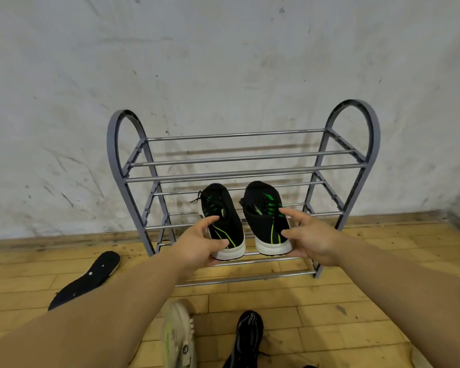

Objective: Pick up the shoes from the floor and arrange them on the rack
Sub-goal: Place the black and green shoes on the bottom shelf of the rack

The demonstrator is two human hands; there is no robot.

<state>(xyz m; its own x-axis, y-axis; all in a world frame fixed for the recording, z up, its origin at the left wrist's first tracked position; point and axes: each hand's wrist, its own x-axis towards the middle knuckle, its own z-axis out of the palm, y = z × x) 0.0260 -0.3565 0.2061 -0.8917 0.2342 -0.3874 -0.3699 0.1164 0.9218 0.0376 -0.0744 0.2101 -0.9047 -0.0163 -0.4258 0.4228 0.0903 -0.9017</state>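
Two black sneakers with green stripes and white soles sit side by side, toes toward the wall, on the middle tier of the grey shoe rack [250,156]. My left hand [199,243] holds the heel of the left sneaker [221,216], thumb on top and fingers under the sole. My right hand [310,236] grips the heel of the right sneaker [263,211] from its right side, fingers curled round it.
The rack stands against a scuffed white wall on a wooden floor. A black shoe [88,278] lies sole-up on the floor at the left. A white shoe [178,335] and a black shoe [246,338] lie near the bottom edge, in front of the rack.
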